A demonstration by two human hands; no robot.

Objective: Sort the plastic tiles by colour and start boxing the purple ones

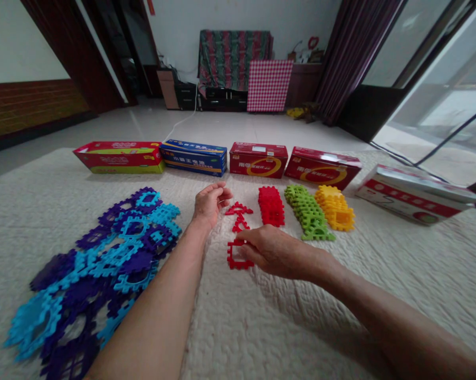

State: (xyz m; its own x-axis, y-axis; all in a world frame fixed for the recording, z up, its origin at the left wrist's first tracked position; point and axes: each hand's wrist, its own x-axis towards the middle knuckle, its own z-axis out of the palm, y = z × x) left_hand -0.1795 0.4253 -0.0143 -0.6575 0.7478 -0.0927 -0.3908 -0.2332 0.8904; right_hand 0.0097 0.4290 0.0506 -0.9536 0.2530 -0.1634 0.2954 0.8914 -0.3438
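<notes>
My right hand (272,250) has its thumb and fingers closed on the right side of a red square frame tile (233,255) with notched edges. My left hand (212,205) is loosely curled just above the cover, fingers partly apart, and nothing shows in it. Close to its fingertips lie small red notched pieces (240,209), one above another, some triangular. To their right is an overlapping row of red tiles (271,206). Farther right are similar rows of green tiles (307,211) and yellow tiles (335,207).
Purple and light-blue tiles (123,253) lie in a loose heap on the left. Behind stand a red-and-green box (121,157), a blue box (194,158), two dark red boxes (257,160) and a white-and-red box (414,195). Everything rests on a quilted pale cover (301,327).
</notes>
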